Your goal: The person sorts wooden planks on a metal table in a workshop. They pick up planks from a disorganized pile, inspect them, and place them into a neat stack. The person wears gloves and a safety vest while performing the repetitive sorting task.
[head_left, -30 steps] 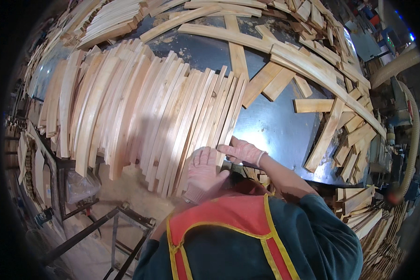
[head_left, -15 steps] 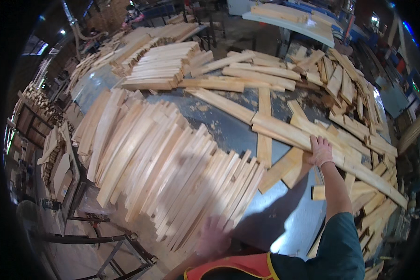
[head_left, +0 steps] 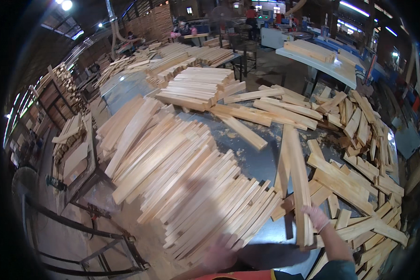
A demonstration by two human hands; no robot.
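Note:
My right hand (head_left: 316, 217) is closed on the near part of a long wooden board (head_left: 297, 179), gripping its right edge. The board points away from me across the metal tabletop (head_left: 270, 232), its near end by the table's front edge. To the left, my left hand (head_left: 220, 254) is blurred and in shadow, fingers apparently stretched out. It is beside the near ends of a wide row of wooden strips (head_left: 196, 186) lying side by side. Whether it touches them I cannot tell.
Loose boards (head_left: 343, 182) lie crisscrossed on the right, with a heap of offcuts (head_left: 359, 114) behind. A stack of strips (head_left: 196, 86) stands at the far side. Left are a metal frame (head_left: 86, 224) and a cart (head_left: 79, 161). Beyond is a pale machine table (head_left: 319, 63).
My right hand has drawn the board nearer and swung it from slanting across the table to pointing away from me. My view has tilted up. The left hand stays by the strips.

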